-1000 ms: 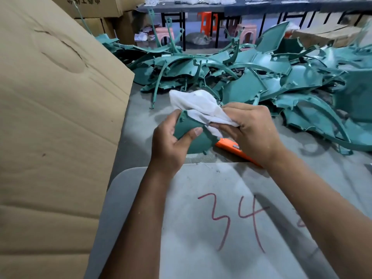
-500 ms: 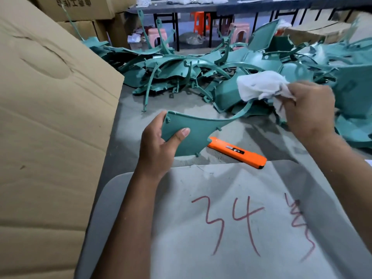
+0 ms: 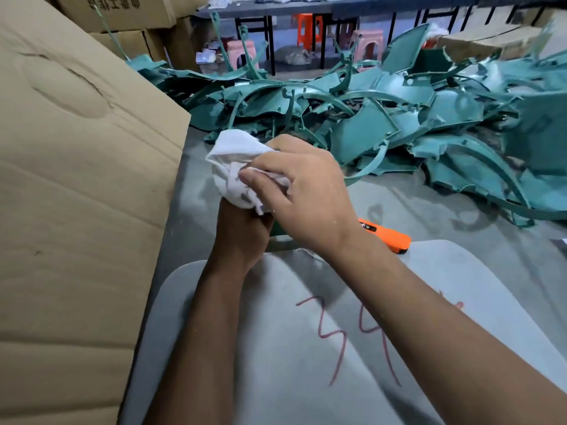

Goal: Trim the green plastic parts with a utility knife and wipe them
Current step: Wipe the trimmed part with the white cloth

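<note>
My left hand [image 3: 242,234] grips a green plastic part [image 3: 372,165] above the table's near edge. Most of the part is hidden behind my hands; its thin curved arm sticks out to the right. My right hand [image 3: 306,194] holds a bunched white cloth [image 3: 233,161] and presses it onto the part, right over my left hand's fingers. An orange utility knife [image 3: 389,236] lies on the table just right of my right wrist, untouched. A big heap of green plastic parts [image 3: 414,118] fills the table's far and right side.
A tall cardboard box [image 3: 76,179] stands close on the left. A grey board [image 3: 291,378] marked 34 in red lies under my forearms. More cartons, stools and a dark bench are in the background.
My right hand swung out to the right along the part with the cloth, then came back left and now covers my left hand. The left hand kept hold of the part.
</note>
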Available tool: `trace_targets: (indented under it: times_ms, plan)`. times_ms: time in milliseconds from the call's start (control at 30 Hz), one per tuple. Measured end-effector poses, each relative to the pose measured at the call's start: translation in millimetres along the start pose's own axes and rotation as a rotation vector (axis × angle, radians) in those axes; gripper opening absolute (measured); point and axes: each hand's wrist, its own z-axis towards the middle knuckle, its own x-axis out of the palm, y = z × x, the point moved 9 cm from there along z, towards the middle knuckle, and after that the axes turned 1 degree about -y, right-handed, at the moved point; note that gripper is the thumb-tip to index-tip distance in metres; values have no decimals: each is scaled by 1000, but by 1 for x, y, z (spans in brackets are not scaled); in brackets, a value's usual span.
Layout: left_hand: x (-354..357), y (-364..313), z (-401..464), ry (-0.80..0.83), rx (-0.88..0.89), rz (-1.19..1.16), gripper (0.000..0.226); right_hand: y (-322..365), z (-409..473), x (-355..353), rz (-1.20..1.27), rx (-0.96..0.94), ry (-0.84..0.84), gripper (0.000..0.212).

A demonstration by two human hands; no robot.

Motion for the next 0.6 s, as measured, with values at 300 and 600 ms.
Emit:
trace_targets:
  times_ms: [300,600]
  plan:
    - [3,-11,0,55,3,-207,33,-47,-6,-36,66,57,-73,16]
    - [4,-5,-1,79,-70,-371,17,-154,-48,-137,-297,463,-493,22]
